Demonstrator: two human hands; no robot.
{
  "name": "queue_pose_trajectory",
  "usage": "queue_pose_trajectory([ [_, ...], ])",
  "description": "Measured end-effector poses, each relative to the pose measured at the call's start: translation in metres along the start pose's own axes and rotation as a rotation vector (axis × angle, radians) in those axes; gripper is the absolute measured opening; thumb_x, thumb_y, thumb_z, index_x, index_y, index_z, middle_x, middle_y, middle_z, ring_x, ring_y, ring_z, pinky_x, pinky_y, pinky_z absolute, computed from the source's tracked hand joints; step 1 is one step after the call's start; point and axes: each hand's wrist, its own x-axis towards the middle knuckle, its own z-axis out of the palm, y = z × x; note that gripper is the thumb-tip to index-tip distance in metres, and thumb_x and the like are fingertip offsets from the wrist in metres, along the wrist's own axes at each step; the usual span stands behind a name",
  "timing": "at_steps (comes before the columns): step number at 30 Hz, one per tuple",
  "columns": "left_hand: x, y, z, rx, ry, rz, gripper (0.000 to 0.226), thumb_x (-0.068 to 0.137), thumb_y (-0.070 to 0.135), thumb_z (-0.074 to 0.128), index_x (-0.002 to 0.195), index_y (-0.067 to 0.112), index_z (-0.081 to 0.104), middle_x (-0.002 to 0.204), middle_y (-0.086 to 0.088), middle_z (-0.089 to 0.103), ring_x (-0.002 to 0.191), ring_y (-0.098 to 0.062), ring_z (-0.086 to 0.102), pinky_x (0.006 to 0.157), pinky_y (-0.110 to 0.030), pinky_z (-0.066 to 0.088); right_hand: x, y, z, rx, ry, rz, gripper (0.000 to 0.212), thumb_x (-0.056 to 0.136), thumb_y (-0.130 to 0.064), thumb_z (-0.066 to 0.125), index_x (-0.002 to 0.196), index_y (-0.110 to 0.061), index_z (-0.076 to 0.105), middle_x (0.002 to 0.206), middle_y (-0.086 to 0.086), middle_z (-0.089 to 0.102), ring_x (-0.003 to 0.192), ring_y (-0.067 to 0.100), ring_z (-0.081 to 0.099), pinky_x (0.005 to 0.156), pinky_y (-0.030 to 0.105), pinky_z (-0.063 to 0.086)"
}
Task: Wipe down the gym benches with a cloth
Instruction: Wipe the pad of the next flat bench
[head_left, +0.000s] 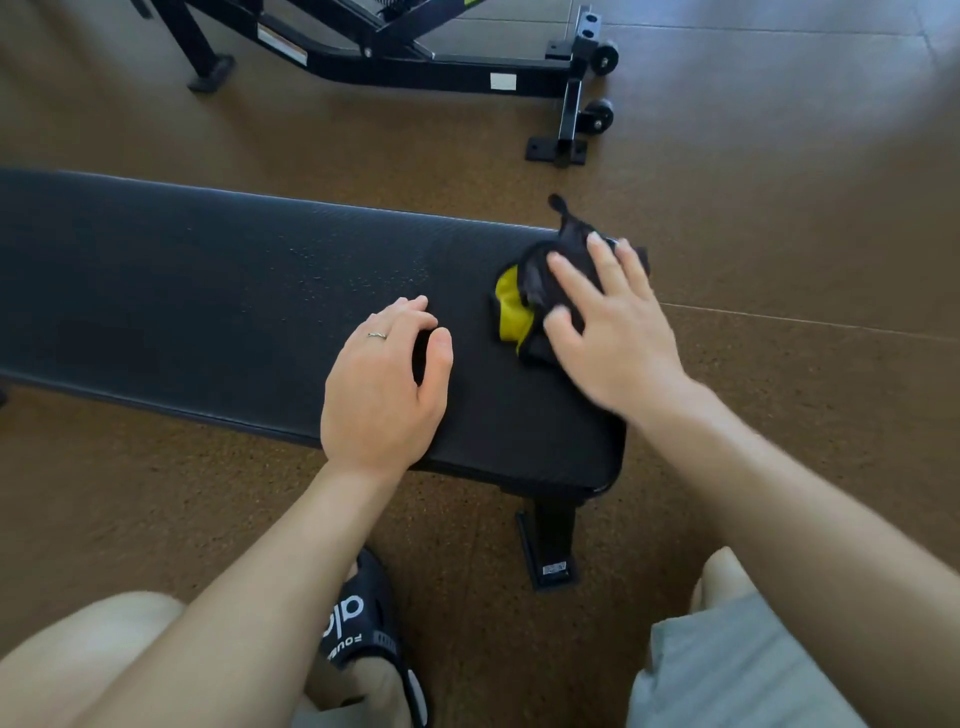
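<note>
A long flat gym bench with a black padded top runs from the left edge to the middle right. A crumpled black and yellow cloth lies on the bench's right end. My right hand presses down on the cloth with straight, spread fingers. My left hand rests on the pad to the left of the cloth, fingers loosely curled, a ring on one finger, holding nothing. A patch of small droplets or marks shows on the pad left of the cloth.
The bench's black foot stands on the brown cork-like floor near my knees. A second black bench frame with small wheels stands at the back. My sandalled foot is below the bench edge.
</note>
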Motion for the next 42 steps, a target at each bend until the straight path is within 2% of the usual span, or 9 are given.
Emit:
queue_pose_trajectory([
  [5,-0.002,-0.001,0.0,-0.022,0.004,-0.013,0.047,0.106,0.046,0.032,0.116,0.019,0.07,0.135,0.001,0.067,0.131,-0.015,0.059,0.11,-0.041,0.048,0.017,-0.004,-0.005,0.081,-0.02,0.11,0.057,0.105,-0.041,0.036,0.161,-0.038,0.026,0.173,-0.001,0.004,0.158,0.023,-0.004,0.128,0.044,0.012],
  [9,-0.004,-0.001,0.0,-0.014,0.012,-0.004,0.045,0.106,0.045,0.033,0.115,0.018,0.069,0.134,0.0,0.068,0.13,-0.016,0.059,0.108,-0.04,0.049,-0.075,-0.022,0.014,0.159,0.118,0.088,0.057,0.104,-0.034,0.042,0.16,-0.031,0.032,0.173,0.001,0.002,0.159,0.025,-0.006,0.126,0.034,0.006],
  [13,-0.003,-0.002,0.001,-0.006,0.008,0.004,0.043,0.106,0.044,0.034,0.114,0.017,0.067,0.134,-0.001,0.068,0.13,-0.018,0.059,0.107,-0.041,0.05,-0.133,-0.032,0.023,0.182,0.069,0.081,0.062,0.1,-0.04,0.035,0.161,-0.032,0.028,0.173,-0.004,-0.005,0.158,0.019,-0.013,0.118,0.027,0.0],
  [22,-0.001,-0.001,0.001,-0.025,0.006,-0.022,0.047,0.105,0.047,0.033,0.116,0.019,0.069,0.135,0.0,0.067,0.13,-0.017,0.06,0.108,-0.044,0.05,0.02,0.001,-0.005,0.384,0.03,0.209,0.058,0.105,-0.032,0.04,0.161,-0.032,0.029,0.172,-0.001,0.002,0.158,0.022,0.004,0.128,0.043,0.016],
  [27,-0.003,-0.001,0.001,-0.017,0.007,-0.011,0.045,0.105,0.046,0.034,0.115,0.019,0.069,0.135,0.002,0.067,0.131,-0.014,0.058,0.109,-0.041,0.049,-0.067,-0.019,0.013,0.364,0.123,0.188,0.056,0.106,-0.025,0.042,0.161,-0.025,0.029,0.172,0.003,-0.002,0.159,0.024,0.001,0.129,0.038,0.012],
  [31,-0.004,-0.001,0.002,-0.008,0.01,-0.004,0.041,0.106,0.043,0.037,0.115,0.017,0.068,0.135,-0.001,0.067,0.13,-0.017,0.059,0.107,-0.042,0.05,-0.132,-0.035,0.024,0.229,0.096,0.161,0.06,0.103,-0.037,0.029,0.162,-0.029,0.023,0.172,-0.003,-0.004,0.159,0.023,-0.005,0.122,0.029,0.004],
  [37,-0.002,-0.001,0.002,-0.025,0.011,-0.02,0.043,0.106,0.043,0.036,0.116,0.018,0.069,0.136,0.0,0.067,0.131,-0.016,0.059,0.108,-0.044,0.05,-0.017,0.005,0.017,-0.035,0.098,0.024,0.071,0.095,-0.038,0.015,0.159,-0.012,0.033,0.168,0.021,0.019,0.156,0.041,0.011,0.128,0.053,0.013],
  [39,-0.001,-0.001,0.001,-0.028,0.018,-0.021,0.044,0.106,0.043,0.035,0.116,0.018,0.07,0.136,0.001,0.067,0.13,-0.015,0.059,0.109,-0.043,0.049,0.039,0.006,0.009,-0.083,0.002,0.099,0.073,0.096,-0.041,0.01,0.162,-0.014,0.023,0.17,0.018,0.016,0.156,0.039,0.01,0.127,0.054,0.012],
  [42,-0.001,-0.001,0.001,-0.034,0.027,-0.029,0.045,0.106,0.043,0.033,0.115,0.019,0.07,0.135,0.003,0.067,0.13,-0.013,0.059,0.108,-0.042,0.05,0.066,-0.009,0.003,-0.13,-0.008,0.169,0.062,0.103,-0.035,0.025,0.162,-0.017,0.024,0.169,0.013,0.021,0.155,0.032,0.015,0.127,0.051,0.009],
])
